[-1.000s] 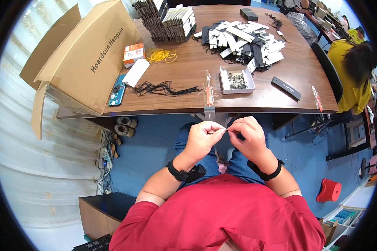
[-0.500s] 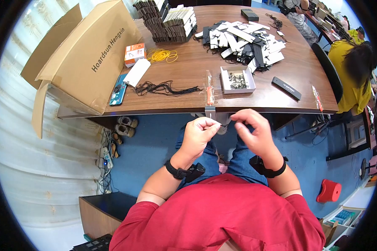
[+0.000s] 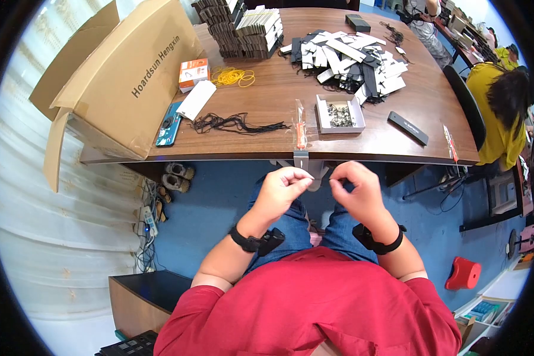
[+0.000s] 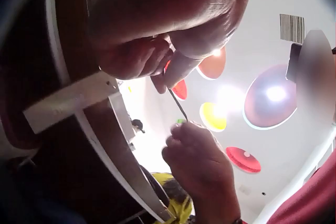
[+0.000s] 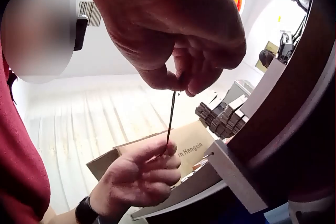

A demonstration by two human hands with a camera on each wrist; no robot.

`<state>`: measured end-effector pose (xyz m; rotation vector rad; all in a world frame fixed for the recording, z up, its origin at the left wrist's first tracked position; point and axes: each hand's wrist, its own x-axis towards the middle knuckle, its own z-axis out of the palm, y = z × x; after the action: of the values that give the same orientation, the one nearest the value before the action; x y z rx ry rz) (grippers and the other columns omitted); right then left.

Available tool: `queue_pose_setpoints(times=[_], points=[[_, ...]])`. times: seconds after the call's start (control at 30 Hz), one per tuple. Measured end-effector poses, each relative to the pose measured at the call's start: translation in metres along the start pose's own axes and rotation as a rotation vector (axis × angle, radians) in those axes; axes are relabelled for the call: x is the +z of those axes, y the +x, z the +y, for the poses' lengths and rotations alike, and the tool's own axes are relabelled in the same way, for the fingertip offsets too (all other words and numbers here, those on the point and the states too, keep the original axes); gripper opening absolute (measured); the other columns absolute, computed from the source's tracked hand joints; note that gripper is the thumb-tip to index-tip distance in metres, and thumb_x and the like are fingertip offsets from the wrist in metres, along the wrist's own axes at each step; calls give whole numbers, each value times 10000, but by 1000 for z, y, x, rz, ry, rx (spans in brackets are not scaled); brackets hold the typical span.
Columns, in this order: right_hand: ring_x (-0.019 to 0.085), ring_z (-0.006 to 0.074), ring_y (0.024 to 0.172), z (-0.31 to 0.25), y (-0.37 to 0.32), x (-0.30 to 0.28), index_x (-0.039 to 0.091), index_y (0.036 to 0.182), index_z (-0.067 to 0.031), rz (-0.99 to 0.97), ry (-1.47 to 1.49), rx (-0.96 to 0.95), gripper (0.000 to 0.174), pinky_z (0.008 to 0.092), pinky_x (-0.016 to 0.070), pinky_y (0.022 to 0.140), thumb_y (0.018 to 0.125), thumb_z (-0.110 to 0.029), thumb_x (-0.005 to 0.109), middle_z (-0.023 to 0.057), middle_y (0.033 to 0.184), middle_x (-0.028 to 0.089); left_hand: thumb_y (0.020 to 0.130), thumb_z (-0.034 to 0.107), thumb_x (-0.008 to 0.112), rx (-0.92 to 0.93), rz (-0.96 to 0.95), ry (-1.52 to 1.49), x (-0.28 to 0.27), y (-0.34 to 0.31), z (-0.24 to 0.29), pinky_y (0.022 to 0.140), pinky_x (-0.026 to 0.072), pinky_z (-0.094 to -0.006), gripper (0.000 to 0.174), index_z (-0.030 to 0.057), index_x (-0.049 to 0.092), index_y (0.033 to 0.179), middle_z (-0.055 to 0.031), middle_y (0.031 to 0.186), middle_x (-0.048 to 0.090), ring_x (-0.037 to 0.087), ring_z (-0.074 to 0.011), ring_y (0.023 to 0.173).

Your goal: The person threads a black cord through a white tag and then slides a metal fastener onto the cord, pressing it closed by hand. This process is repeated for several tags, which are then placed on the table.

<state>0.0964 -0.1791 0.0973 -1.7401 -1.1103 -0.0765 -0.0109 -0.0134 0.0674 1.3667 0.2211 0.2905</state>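
Observation:
A short black cord (image 5: 171, 113) runs taut between my two hands in both wrist views. My left hand (image 3: 282, 191) pinches one end between thumb and forefinger. The other end sits in the fingertips of my right hand (image 3: 362, 190), where a tiny shiny loop shows at the pinch in the right wrist view. Both hands are held over the lap, just in front of the table edge. Beyond them, a grey-white strip (image 4: 71, 100) with a small hole sticks out from the table edge, near a taped-down orange-red piece (image 3: 301, 136).
On the table (image 3: 267, 89) lie a bundle of black cords (image 3: 237, 123), a white box (image 3: 361, 126) of small dark parts, a black bar (image 3: 407, 128), a heap of black and white strips (image 3: 362, 59) and yellow bands (image 3: 234, 76). A large carton (image 3: 124, 83) stands at left.
My hands were together at the fingertips; the right hand has drawn away to the right, opening a small gap spanned by the cord. The left hand has barely moved.

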Motion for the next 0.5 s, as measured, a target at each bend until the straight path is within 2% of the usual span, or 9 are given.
queue_pose_setpoints(times=[0.13,0.23,0.27,0.33,0.37,0.4,0.47,0.5], points=[[594,211,670,7,-3,-13,589,762,-17,61,-11,134,85,290,469,607,710,15,648,92,731,598,893,137,642,-35,-6,62,-28,-2,-11,461,255,-162,123,21,637,933,57,714,556,354,1,536],[593,232,660,15,-10,-8,580,752,-14,-12,-49,127,76,299,475,606,716,6,643,89,724,595,887,119,645,-15,53,6,-30,-3,-12,508,345,-167,120,4,642,919,34,743,592,435,-12,581],[630,288,775,19,-11,-9,627,854,-20,-183,-124,160,140,339,515,693,716,-12,653,122,874,636,884,113,647,7,41,59,-29,-1,-14,544,376,-176,115,2,646,914,24,759,605,466,-22,612],[625,337,936,11,-13,0,646,1019,-46,-229,-207,94,304,381,520,814,716,-36,674,158,1078,621,879,102,650,44,15,165,-24,-1,-16,615,438,-194,107,-2,654,903,5,792,632,527,-42,675],[592,354,1042,4,-9,3,620,1141,-71,-300,-141,120,422,392,500,890,724,-58,685,179,1219,561,874,90,653,-34,-51,229,-23,-2,-14,719,474,-227,102,-9,663,896,-18,831,656,576,-73,766],[613,339,989,-3,-6,9,628,1108,-65,-251,-91,38,374,390,510,851,737,-71,682,166,1133,610,878,101,650,-67,-81,216,-17,-2,-12,652,454,-207,110,-7,660,891,-2,797,641,551,-60,713],[636,324,912,-8,-1,16,644,1049,-61,-287,-110,-37,302,392,520,788,750,-83,674,148,1001,656,890,145,644,-189,-179,-13,-13,0,-18,593,426,-197,146,-1,656,888,2,742,617,525,-63,658],[652,300,813,-6,0,23,662,955,-57,-211,-152,-81,199,384,523,714,758,-91,668,125,853,669,897,166,637,-224,-187,-119,-15,1,-18,577,417,-197,165,2,654,898,-1,733,609,517,-67,643]])
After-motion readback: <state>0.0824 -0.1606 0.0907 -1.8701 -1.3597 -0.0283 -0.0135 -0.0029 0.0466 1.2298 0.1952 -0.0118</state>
